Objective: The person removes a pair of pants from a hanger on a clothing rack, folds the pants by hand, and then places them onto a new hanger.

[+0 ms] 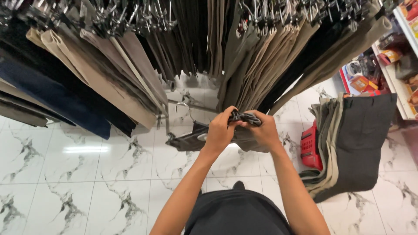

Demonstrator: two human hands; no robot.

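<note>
Both hands are up in front of me at the middle of the view: left hand curled tight around the top of a dark pair of trousers, right hand pinching a black clip hanger between thumb and fingers, so each hand is closed on something and the two are touching at the knuckles. I see the trousers draped down and leftward from my grip, hanging well above the floor, with a metal hook poking up just left of my left hand. Directly behind my hands hangs a rack of trousers in beige, olive and black, packed close on clips, and a second fan of trousers in tan, navy and black spreads off to the left. On my right a pile of folded trousers, grey over khaki, is slung over a red basket that stands on the white marble-look tiles. At the far right edge I can make out a shelf with small boxed goods, too blurred to tell apart. My forearms run up from the bottom of the frame to meet at the hanger
</note>
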